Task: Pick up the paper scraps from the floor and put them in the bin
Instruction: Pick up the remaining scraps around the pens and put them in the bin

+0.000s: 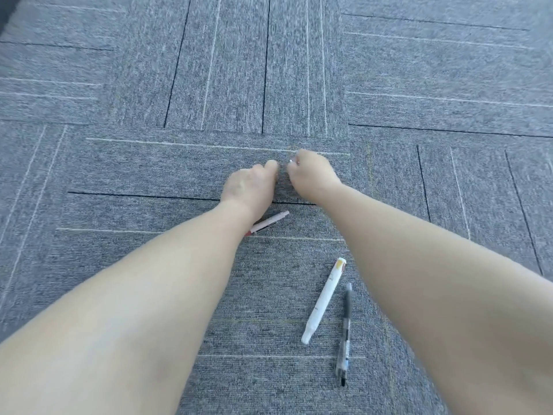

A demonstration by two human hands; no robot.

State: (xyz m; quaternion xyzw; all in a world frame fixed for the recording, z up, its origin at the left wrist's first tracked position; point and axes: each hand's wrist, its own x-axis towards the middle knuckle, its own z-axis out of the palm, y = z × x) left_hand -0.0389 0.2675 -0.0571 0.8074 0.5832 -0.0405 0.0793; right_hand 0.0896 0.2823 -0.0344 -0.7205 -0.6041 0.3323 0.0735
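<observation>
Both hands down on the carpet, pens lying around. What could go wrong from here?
1. The pink pen lies partly under the left forearm; pulling back may drag or roll it.
2. The white pen and black pen lie between the arms, easy to knock or grab by mistake.
3. No scraps or bin show; whether the right hand or left hand holds anything is unclear.

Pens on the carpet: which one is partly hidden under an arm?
The pink pen, partly covered by the left wrist. The white pen and black pen lie fully visible, nearer the camera.
</observation>
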